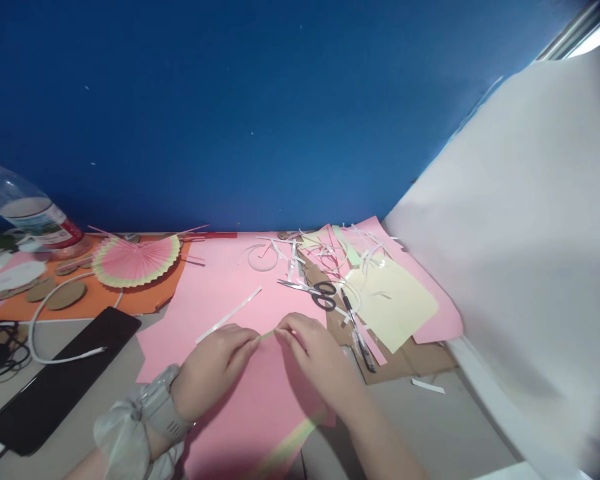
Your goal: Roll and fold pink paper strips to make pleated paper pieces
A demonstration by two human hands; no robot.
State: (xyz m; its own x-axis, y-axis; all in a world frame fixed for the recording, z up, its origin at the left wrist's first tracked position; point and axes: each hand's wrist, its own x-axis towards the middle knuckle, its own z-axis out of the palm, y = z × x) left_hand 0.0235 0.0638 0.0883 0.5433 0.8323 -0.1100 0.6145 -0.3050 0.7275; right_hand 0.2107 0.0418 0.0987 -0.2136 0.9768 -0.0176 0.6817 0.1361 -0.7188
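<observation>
A narrow yellow-green paper strip (267,335) is stretched between my two hands above pink paper (220,267). My left hand (215,363) pinches its left end between thumb and fingers. At the right end, my right hand (315,353) is closed on the same strip. A white paper strip (230,315) lies slantwise on the pink sheet, just beyond my left hand. Scissors (313,291) with black handles rest past my right hand, blades pointing left. Below my hands, a blurred yellow-green band (295,441) crosses the pink paper.
To the left are a pink and yellow pleated paper fan (136,262), a plastic bottle (43,217), a black phone (63,380) and a white cable (37,340). Rightward lie a pen (359,331), pale yellow paper (400,300), paper scraps and cardboard (405,363). A blue panel (260,120) stands behind.
</observation>
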